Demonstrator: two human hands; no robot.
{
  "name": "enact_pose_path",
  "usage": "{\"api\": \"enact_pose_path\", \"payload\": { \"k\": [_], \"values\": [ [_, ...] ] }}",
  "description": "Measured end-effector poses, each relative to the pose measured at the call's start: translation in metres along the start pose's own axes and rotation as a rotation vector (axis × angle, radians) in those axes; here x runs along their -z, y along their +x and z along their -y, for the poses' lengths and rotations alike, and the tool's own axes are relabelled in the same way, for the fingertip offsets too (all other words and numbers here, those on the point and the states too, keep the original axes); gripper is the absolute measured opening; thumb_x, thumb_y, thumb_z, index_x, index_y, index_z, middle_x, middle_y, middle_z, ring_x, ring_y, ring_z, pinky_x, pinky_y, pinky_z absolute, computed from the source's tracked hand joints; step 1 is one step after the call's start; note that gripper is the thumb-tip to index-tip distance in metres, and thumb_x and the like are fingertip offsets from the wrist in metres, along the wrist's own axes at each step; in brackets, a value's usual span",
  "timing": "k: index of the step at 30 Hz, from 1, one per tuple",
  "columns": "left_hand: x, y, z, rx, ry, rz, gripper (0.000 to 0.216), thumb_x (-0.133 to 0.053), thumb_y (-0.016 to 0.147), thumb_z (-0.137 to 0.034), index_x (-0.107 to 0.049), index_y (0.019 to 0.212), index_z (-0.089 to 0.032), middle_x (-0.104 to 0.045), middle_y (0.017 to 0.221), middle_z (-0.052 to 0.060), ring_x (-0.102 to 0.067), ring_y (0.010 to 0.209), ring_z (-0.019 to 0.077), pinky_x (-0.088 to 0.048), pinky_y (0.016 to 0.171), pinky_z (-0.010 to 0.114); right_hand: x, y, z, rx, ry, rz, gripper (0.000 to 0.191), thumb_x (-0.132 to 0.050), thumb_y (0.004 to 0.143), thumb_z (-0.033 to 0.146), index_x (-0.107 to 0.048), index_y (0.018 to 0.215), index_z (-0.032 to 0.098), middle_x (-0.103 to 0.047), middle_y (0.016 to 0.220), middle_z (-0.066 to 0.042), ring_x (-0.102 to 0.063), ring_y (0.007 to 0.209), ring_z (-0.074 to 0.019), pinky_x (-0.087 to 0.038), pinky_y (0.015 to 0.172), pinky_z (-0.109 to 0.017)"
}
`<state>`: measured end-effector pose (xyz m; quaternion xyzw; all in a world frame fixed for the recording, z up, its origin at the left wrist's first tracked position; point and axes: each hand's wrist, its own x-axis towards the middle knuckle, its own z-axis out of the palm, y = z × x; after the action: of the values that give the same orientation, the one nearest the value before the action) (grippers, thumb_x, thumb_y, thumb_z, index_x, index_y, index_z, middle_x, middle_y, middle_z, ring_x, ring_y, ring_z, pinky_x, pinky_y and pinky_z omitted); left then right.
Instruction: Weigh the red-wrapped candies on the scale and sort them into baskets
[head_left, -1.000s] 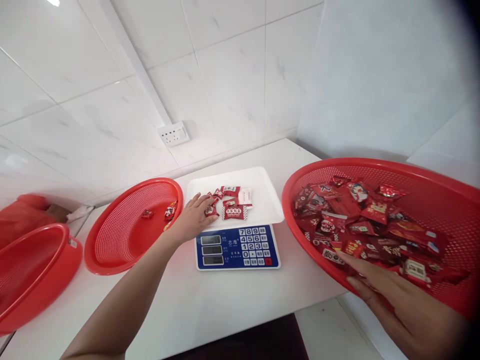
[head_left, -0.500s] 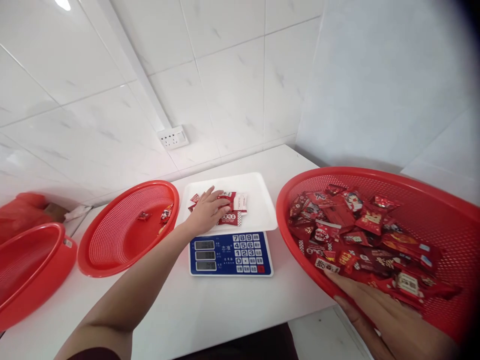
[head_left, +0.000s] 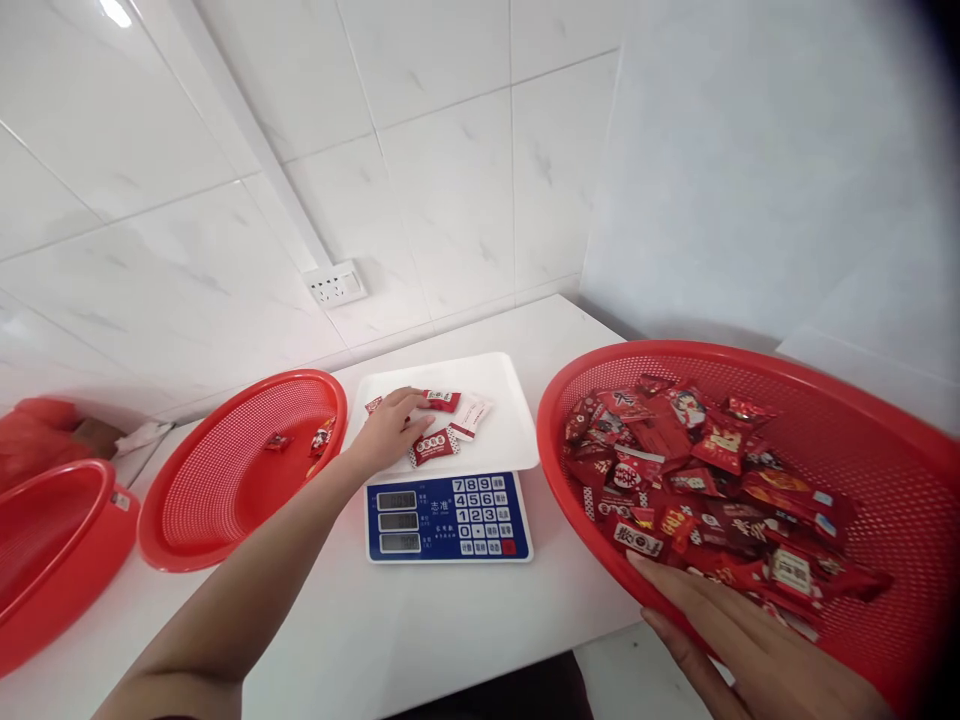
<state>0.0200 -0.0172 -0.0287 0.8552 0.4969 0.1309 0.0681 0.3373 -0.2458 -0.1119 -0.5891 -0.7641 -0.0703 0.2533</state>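
My left hand [head_left: 391, 428] rests over the white weighing tray [head_left: 495, 375] of a digital scale [head_left: 450, 517], its fingers slightly bent and thumb apart. Beside its fingertips lie small wrapped snack packets: a red one [head_left: 441, 400], a white one [head_left: 471, 415] and a dark red one [head_left: 433, 446]. Another red packet [head_left: 373, 404] peeks out left of the hand; what is under the palm is hidden. On the right, my right hand [head_left: 750, 630] grips the near rim of a large red basket [head_left: 551, 440], fingers inside and thumb outside. Many red snack packets [head_left: 675, 470] fill that basket.
Left of the scale, a red perforated basket [head_left: 225, 470] holds a few packets. Another red basket [head_left: 67, 570] stands at the far left, with a red plastic bag [head_left: 34, 445] behind it. A power socket [head_left: 335, 285] is on the tiled wall behind the white table [head_left: 322, 640].
My left hand has drawn back left across the tray, uncovering more of the packets, which now lie spread apart. My right hand stays on the basket rim. The view has shifted slightly.
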Motion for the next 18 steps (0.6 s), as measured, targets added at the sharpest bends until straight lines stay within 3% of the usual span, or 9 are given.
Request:
{"api": "enact_pose_path", "payload": {
  "k": [3, 5, 8, 13, 15, 18],
  "values": [
    [-0.003, 0.013, -0.007, -0.072, -0.003, 0.083, 0.051, -0.045, 0.086, -0.048, -0.046, 0.129, -0.02, -0.043, 0.141, 0.008, -0.03, 0.134, 0.0243, -0.029, 0.108, 0.043, 0.001, 0.002, 0.001, -0.019, -0.001, 0.016, 0.041, -0.046, 0.087, 0.039, -0.053, 0.126, 0.03, -0.068, 0.112, 0.002, -0.067, 0.093, -0.018, -0.055, 0.065, -0.024],
    [-0.004, 0.018, -0.01, -0.117, -0.005, 0.146, 0.062, -0.049, 0.082, -0.054, -0.042, 0.134, -0.021, -0.039, 0.144, 0.006, -0.022, 0.138, 0.0263, -0.024, 0.11, 0.045, 0.004, 0.004, 0.003, -0.023, -0.012, 0.017, 0.04, -0.045, 0.087, 0.039, -0.055, 0.124, 0.028, -0.068, 0.11, 0.002, -0.067, 0.091, -0.0177, -0.055, 0.064, -0.023],
    [-0.004, 0.018, -0.01, -0.15, -0.011, 0.183, 0.056, -0.052, 0.081, -0.052, -0.049, 0.128, -0.021, -0.047, 0.139, 0.006, -0.026, 0.136, 0.0274, -0.023, 0.111, 0.046, 0.009, 0.01, 0.006, -0.02, -0.03, 0.015, 0.038, -0.043, 0.088, 0.04, -0.059, 0.119, 0.027, -0.07, 0.106, 0.001, -0.069, 0.087, -0.0171, -0.056, 0.062, -0.023],
    [-0.003, 0.008, -0.007, -0.147, -0.028, 0.142, 0.041, -0.044, 0.088, -0.042, -0.053, 0.121, -0.02, -0.054, 0.128, 0.01, -0.047, 0.122, 0.0247, -0.04, 0.1, 0.042, 0.011, 0.012, 0.008, -0.054, -0.075, 0.027, 0.038, -0.041, 0.087, 0.043, -0.064, 0.113, 0.028, -0.072, 0.099, 0.0, -0.069, 0.083, -0.0179, -0.057, 0.059, -0.022],
    [-0.006, 0.008, -0.012, -0.168, -0.031, 0.132, 0.048, -0.041, 0.089, -0.045, -0.046, 0.129, -0.019, -0.049, 0.134, 0.012, -0.044, 0.125, 0.0258, -0.04, 0.1, 0.043, 0.008, 0.008, 0.007, -0.065, -0.089, 0.024, 0.037, -0.043, 0.086, 0.044, -0.064, 0.113, 0.028, -0.072, 0.101, 0.001, -0.069, 0.085, -0.0187, -0.057, 0.059, -0.023],
    [-0.012, 0.012, -0.025, -0.269, -0.026, 0.168, 0.054, -0.044, 0.087, -0.05, -0.042, 0.134, -0.023, -0.042, 0.142, 0.009, -0.029, 0.135, 0.0264, -0.029, 0.108, 0.044, 0.0, 0.002, 0.003, -0.108, -0.072, 0.028, 0.036, -0.047, 0.085, 0.042, -0.062, 0.114, 0.028, -0.07, 0.107, 0.0, -0.068, 0.09, -0.0203, -0.057, 0.064, -0.026]
  ]
}}
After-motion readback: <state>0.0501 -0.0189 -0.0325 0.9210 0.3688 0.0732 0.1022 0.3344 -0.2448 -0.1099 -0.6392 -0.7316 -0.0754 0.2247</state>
